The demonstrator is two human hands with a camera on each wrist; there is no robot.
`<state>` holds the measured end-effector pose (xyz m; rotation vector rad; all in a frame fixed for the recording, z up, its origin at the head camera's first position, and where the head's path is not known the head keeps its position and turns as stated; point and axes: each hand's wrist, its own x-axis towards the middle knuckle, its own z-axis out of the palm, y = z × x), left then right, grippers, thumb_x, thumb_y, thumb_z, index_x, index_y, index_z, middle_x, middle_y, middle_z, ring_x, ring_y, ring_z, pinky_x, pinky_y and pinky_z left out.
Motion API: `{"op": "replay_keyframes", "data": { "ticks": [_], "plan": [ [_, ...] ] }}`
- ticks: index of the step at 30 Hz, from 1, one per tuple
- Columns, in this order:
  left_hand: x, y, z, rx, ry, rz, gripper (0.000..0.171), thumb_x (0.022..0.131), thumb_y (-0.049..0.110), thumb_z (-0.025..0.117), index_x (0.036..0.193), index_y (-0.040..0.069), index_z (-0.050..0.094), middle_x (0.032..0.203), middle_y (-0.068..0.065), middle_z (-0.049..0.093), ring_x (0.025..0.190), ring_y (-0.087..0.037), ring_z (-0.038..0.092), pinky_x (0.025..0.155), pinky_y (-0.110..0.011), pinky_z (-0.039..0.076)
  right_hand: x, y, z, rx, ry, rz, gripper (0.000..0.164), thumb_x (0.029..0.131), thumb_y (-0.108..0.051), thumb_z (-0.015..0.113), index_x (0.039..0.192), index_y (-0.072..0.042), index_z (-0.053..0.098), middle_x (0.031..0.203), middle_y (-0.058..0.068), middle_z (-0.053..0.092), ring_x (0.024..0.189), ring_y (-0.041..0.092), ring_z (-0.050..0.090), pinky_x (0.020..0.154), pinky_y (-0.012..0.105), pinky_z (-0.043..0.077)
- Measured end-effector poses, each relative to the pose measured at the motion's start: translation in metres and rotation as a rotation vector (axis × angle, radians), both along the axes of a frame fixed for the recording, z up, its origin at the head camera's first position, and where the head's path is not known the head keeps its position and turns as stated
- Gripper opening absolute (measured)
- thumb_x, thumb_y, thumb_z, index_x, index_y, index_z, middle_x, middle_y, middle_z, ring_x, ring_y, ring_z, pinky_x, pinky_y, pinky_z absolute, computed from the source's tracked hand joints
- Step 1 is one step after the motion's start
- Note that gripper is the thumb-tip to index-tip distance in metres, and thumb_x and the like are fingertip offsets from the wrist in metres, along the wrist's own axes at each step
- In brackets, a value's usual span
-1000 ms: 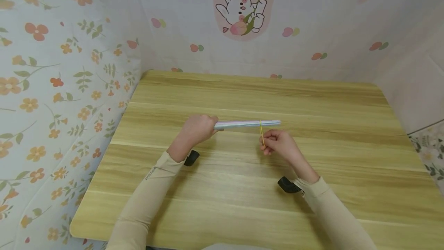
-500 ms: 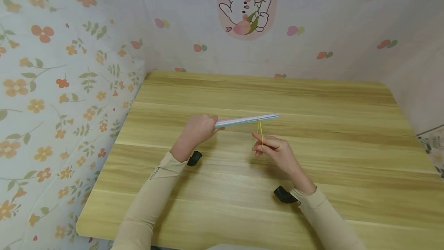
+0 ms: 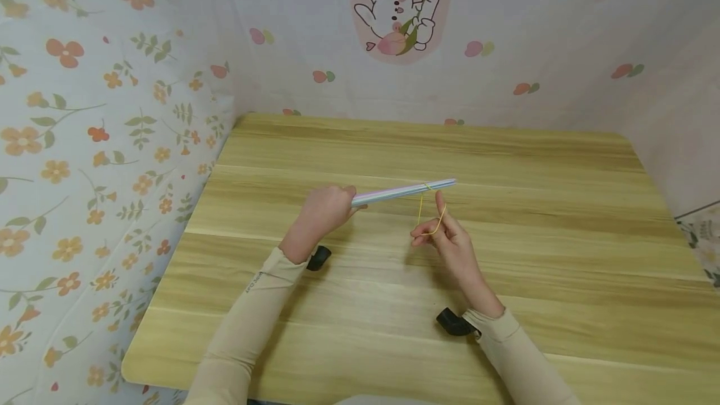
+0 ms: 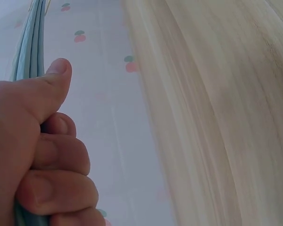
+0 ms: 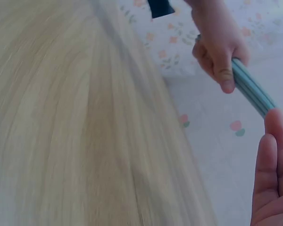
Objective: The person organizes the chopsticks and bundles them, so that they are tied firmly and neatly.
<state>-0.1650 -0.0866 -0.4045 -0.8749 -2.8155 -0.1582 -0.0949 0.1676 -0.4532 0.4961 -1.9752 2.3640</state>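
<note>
My left hand (image 3: 326, 210) grips one end of a bundle of thin pastel sticks (image 3: 394, 192), its fingers wrapped round them and the thumb lying along the top in the left wrist view. The sticks point right and slightly away, held above the table; pink, white and blue-green ones show. A yellow rubber band (image 3: 420, 208) loops over the bundle near its free end. Fingers of my right hand (image 3: 452, 245) hold the band stretched toward me, with one finger raised close to the sticks. In the right wrist view two fingers (image 5: 266, 165) look fairly straight; the rest is cut off.
Below both hands lies a wood-grain table (image 3: 360, 305). A white cloth with a rabbit print (image 3: 396, 17) hangs behind it, and a floral cloth (image 3: 67, 205) hangs along the left. Black mounts (image 3: 452, 322) stick out at both wrists.
My right hand has raised a finger and spread the band into a wider loop. The bundle's free end has tilted up and away, while the left hand keeps its grip.
</note>
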Motion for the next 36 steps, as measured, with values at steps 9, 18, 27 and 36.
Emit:
{"op": "replay_keyframes", "data": {
  "ticks": [9, 18, 27, 36],
  "plan": [
    [-0.001, -0.001, -0.003, 0.015, 0.086, -0.002, 0.036, 0.086, 0.038, 0.07, 0.076, 0.006, 0.055, 0.053, -0.002, 0.048, 0.043, -0.01, 0.035, 0.036, -0.028, 0.038, -0.01, 0.005, 0.007, -0.633, -0.288, 0.125, 0.038, 0.104, -0.021, 0.032, 0.129, -0.004, 0.054, 0.099, 0.011, 0.071, 0.084, 0.016, 0.069, 0.08, 0.024, 0.053],
    [0.001, -0.005, -0.005, 0.015, 0.141, -0.04, 0.035, 0.085, 0.038, 0.071, 0.078, 0.007, 0.057, 0.053, -0.003, 0.051, 0.042, -0.01, 0.036, 0.036, -0.027, 0.037, -0.019, 0.026, 0.014, -0.79, -0.449, 0.286, 0.051, 0.104, -0.031, 0.022, 0.123, 0.001, 0.057, 0.104, 0.017, 0.069, 0.095, 0.023, 0.068, 0.084, 0.029, 0.053],
    [-0.001, -0.011, -0.002, -0.02, 0.131, -0.103, 0.035, 0.088, 0.039, 0.066, 0.081, 0.006, 0.058, 0.055, -0.002, 0.055, 0.042, -0.009, 0.04, 0.037, -0.026, 0.038, -0.026, 0.038, 0.021, -0.709, -0.459, 0.379, 0.057, 0.104, -0.036, 0.02, 0.108, 0.003, 0.061, 0.101, 0.018, 0.071, 0.093, 0.025, 0.069, 0.084, 0.032, 0.054],
    [-0.002, -0.014, 0.001, -0.084, 0.112, -0.155, 0.036, 0.088, 0.043, 0.065, 0.077, 0.01, 0.056, 0.052, 0.0, 0.05, 0.042, -0.008, 0.039, 0.038, -0.025, 0.036, -0.03, 0.042, 0.026, -0.596, -0.478, 0.427, 0.058, 0.105, -0.036, 0.018, 0.121, 0.0, 0.061, 0.096, 0.014, 0.072, 0.088, 0.021, 0.07, 0.079, 0.029, 0.055]
  ]
}}
